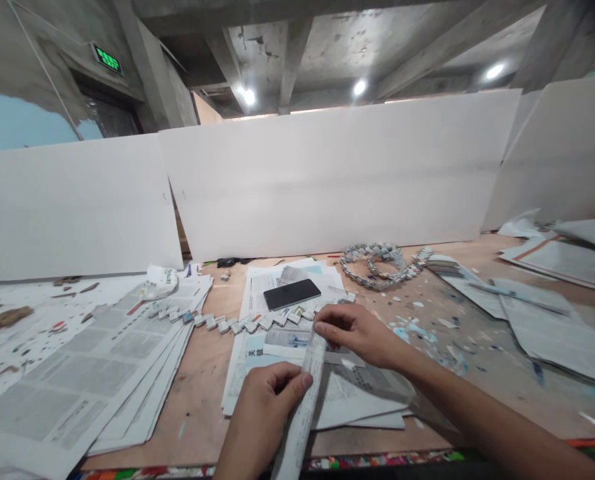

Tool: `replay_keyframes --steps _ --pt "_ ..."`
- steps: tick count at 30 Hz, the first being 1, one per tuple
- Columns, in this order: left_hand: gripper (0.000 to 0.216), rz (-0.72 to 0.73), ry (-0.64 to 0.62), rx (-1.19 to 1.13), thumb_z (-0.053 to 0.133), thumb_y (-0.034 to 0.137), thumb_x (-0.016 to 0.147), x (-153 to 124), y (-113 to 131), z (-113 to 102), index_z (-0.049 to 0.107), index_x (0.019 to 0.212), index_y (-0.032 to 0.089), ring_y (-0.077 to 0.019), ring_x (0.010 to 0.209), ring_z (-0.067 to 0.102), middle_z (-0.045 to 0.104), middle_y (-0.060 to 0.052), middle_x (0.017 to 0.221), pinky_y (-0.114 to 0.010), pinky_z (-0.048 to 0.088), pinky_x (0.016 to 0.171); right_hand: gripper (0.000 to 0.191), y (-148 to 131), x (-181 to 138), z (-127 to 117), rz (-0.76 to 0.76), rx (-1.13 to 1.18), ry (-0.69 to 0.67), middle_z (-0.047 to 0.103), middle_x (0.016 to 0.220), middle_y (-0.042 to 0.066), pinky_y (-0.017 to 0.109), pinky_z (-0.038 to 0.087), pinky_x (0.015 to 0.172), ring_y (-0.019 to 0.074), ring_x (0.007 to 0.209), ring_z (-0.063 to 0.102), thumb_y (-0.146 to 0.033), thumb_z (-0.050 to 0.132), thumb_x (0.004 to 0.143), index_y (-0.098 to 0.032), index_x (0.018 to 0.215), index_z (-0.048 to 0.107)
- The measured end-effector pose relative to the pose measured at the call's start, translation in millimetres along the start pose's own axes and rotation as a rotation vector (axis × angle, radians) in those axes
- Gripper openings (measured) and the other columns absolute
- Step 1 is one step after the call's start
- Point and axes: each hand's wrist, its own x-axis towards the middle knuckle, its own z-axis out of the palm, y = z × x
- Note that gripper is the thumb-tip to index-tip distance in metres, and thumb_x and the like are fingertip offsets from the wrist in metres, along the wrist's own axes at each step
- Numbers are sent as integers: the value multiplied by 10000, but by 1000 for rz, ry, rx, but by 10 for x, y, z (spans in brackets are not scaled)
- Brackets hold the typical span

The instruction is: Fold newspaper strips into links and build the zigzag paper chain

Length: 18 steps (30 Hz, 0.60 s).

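Observation:
A long narrow strip of folded newspaper (311, 383) runs slantwise between my two hands. My left hand (272, 403) pinches it partway down, thumb on top. Farther up, my right hand (354, 330) grips its upper end between thumb and fingers. Just beyond lies a zigzag chain of folded paper links (250, 325), stretching left from near my right hand. Beneath the strip rests a pile of printed sheets (257, 393). On that pile lies a black phone (292, 294).
Newspaper stacks (127, 360) spread at left, with a crumpled white bag (160, 283) behind. A coiled paper chain (374, 265) sits at back right, near more paper sheets (562, 327). Paper scraps (427, 337) litter the wooden table (197, 393). White boards (327, 187) stand behind.

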Motion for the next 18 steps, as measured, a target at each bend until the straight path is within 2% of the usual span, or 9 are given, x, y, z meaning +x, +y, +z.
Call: replay_keyframes --steps 3,8,13,16,18 --pt "279 15 -6 -4 621 384 910 -36 -8 -4 813 873 184 -236 861 683 787 -13 843 -267 471 764 257 59 -21 -16 9 22 21 594 691 -16 245 456 581 129 592 564 -403 630 942 -161 880 687" --pt "290 -9 23 -12 620 399 921 -107 -40 -35 826 1009 216 -257 936 723 818 -18 938 -287 503 814 268 84 -9 -104 16 35 148 573 671 -26 252 450 584 130 586 545 -429 618 948 -172 897 672" --pt "343 -8 199 80 590 472 932 -140 -87 10 808 1027 226 -269 969 724 811 -48 1023 -307 529 838 248 85 21 -152 5 36 225 573 642 -29 260 456 580 136 574 552 -420 631 937 -180 888 672" --pt "345 55 297 143 566 476 952 -153 -108 58 802 1019 233 -254 938 727 802 -52 1026 -291 540 800 253 106 18 -159 3 43 264 559 618 -37 261 458 576 135 562 547 -430 626 939 -185 893 668" --pt "331 114 315 159 557 453 971 -167 -115 73 799 1070 252 -238 939 731 799 -45 1034 -273 541 789 259 117 9 -165 2 45 282 555 618 -39 260 459 574 134 561 547 -440 629 936 -187 894 667"
